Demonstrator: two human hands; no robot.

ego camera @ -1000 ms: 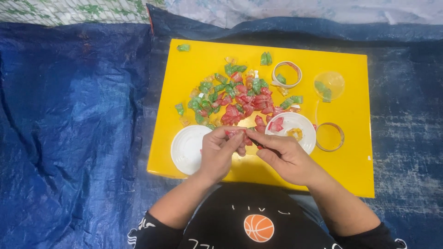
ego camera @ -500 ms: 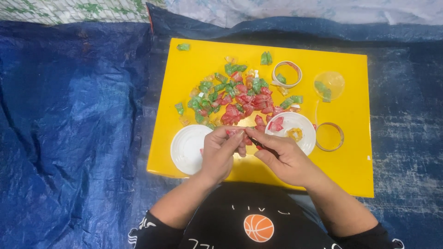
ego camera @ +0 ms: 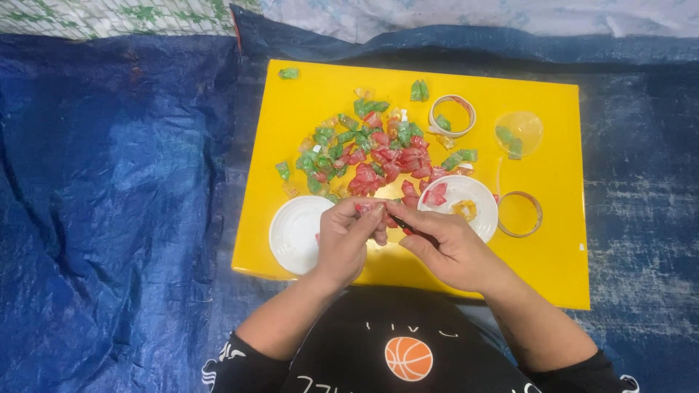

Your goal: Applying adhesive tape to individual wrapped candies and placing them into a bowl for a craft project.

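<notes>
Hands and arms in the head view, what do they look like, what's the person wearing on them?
Both the left hand and right hand are bare: no gloves, rings or watch visible. The forearms are uncovered too. Short black sleeves with white markings end near the elbows, part of a black shirt bearing an orange basketball print.

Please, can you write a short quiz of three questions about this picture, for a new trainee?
1. True or false: the yellow board lies on a blue tarp.
2. Which colour of wrapped sweet do the left hand and right hand hold between them? A) red B) blue C) white
3. Fill in: the white dish beside the left hand is ____ of sweets.

Key
1. True
2. A; the red sweet sits in the grip of both hands.
3. empty
</notes>
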